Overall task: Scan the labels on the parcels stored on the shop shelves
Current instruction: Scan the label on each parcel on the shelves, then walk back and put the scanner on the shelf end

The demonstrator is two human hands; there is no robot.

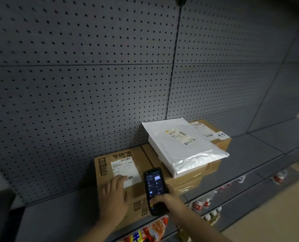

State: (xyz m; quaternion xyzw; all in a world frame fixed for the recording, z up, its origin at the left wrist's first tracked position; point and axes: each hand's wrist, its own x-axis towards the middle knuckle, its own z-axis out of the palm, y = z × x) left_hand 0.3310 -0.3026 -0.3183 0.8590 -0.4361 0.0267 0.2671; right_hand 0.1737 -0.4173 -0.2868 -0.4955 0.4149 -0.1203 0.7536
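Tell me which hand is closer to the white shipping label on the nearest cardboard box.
Left. The left hand rests on the shipping label; the right hand holds the scanner beside it.
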